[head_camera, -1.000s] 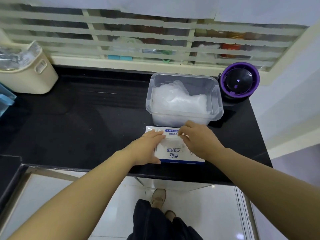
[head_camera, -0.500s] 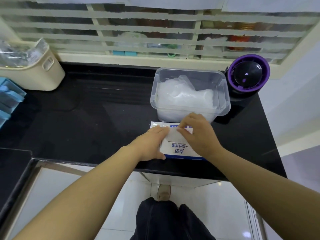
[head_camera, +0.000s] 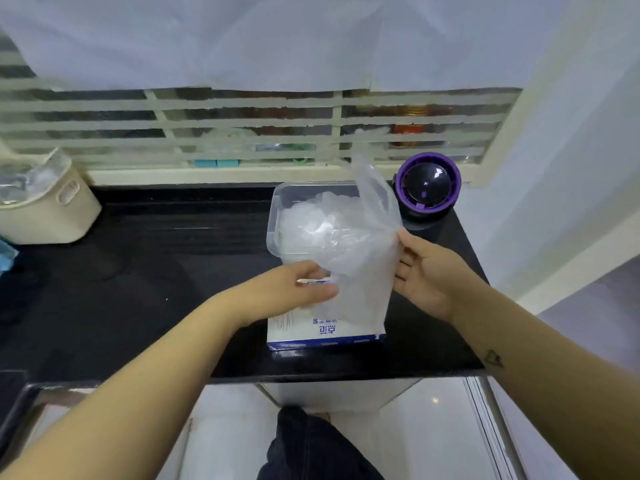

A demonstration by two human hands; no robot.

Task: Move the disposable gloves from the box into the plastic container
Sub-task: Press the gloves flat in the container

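- Right hand [head_camera: 429,275], palm turned leftward, pinches the right edge of a raised bunch of disposable gloves [head_camera: 360,258] between thumb tip and fingers; the other fingers lie fairly straight behind the film.
- Left hand [head_camera: 294,289] is curled over the far end of the box [head_camera: 322,332], thumb and fingers clamped on its top by the opening, with the film draped over the fingertips.
- Translucent and crumpled, the gloves stand above the box and in front of the plastic container [head_camera: 277,216], their top rising past its far rim.
- Inside the container lies a heap of gloves [head_camera: 311,220].
- Box and container sit one behind the other on a black counter [head_camera: 156,271].
- Further off are a cream basket [head_camera: 59,216] at far left and a purple-rimmed round object [head_camera: 428,187] just right of the container.
- Behind runs a slatted window grille [head_camera: 242,126] under a white sheet [head_camera: 277,39]; below the counter edge is pale floor tile [head_camera: 225,427].
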